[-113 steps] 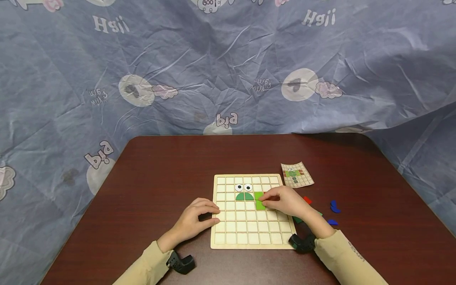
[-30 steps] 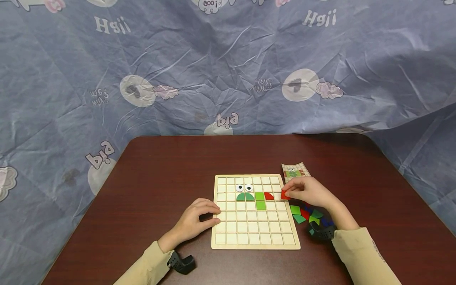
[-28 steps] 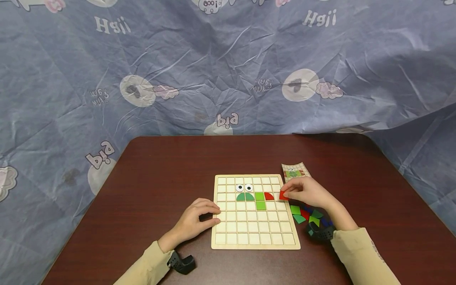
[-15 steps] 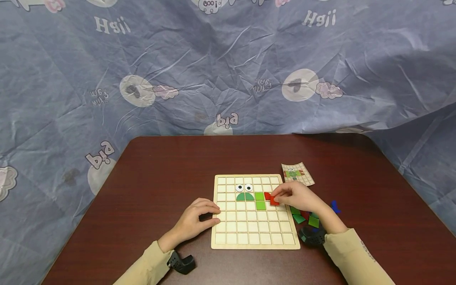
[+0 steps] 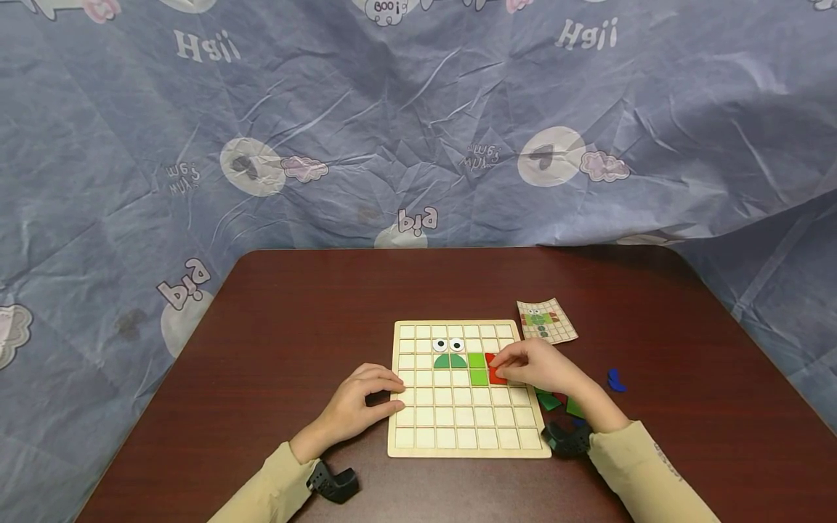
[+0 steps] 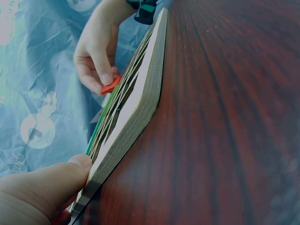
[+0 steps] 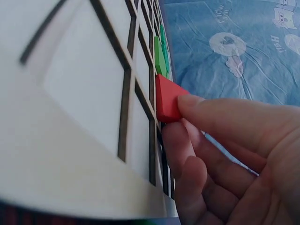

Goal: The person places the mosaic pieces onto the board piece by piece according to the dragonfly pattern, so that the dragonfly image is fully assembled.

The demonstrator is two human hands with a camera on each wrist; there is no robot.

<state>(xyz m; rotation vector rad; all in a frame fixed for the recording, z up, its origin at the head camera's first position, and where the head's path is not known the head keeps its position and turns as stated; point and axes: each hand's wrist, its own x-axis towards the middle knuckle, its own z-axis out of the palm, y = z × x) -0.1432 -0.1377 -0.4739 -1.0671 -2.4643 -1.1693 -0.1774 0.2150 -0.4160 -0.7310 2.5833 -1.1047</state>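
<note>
A wooden grid board (image 5: 466, 437) lies flat on the table. My left hand (image 5: 356, 399) rests on its left edge with relaxed fingers; in the left wrist view the thumb (image 6: 56, 185) touches the rim. My right hand (image 5: 541, 365) pinches a red tile (image 7: 168, 99) between thumb and fingers, tilted over a cell right of the lower light green square (image 5: 479, 377). Another red piece (image 5: 490, 359) sits in the cell behind, partly covered by the fingers. Two eye discs (image 5: 447, 345) and two dark green quarter rounds (image 5: 450, 361) fill cells on the board.
A pattern card (image 5: 548, 322) showing a coloured figure lies behind the board's right corner. Loose green (image 5: 548, 401), red and blue (image 5: 615, 380) pieces lie right of the board, some under the right forearm. A patterned cloth (image 5: 418, 131) hangs behind the table (image 5: 314, 305).
My right hand has carried the red tile left from the board's right edge to beside the lower green square. A red quarter piece was set down earlier. My left hand has stayed put.
</note>
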